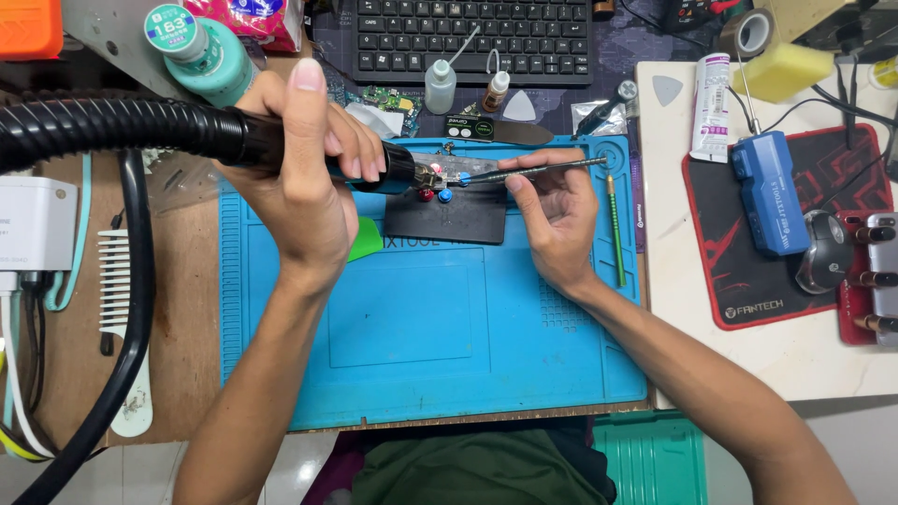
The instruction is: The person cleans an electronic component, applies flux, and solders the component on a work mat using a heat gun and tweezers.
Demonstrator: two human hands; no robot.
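From the head view, two hands work over one blue mat (430, 337) on the tabletop (75, 374). The left hand (304, 178) grips a black hot-air nozzle (388, 168) on a ribbed hose; the right hand (552, 210) pinches slim tweezers (543, 171). Both tips meet at a small clamped board (447, 173). Two dropper bottles (440, 84) stand behind.

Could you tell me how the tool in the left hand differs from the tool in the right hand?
The black nozzle tool in the left hand is thick and trails a ribbed black hose; the slim metal tool in the right hand is thin, with no cord in view. The nozzle tool is wrapped in a full fist; the slim tool is pinched like a pen. Both point at the small clamped part above the blue mat.
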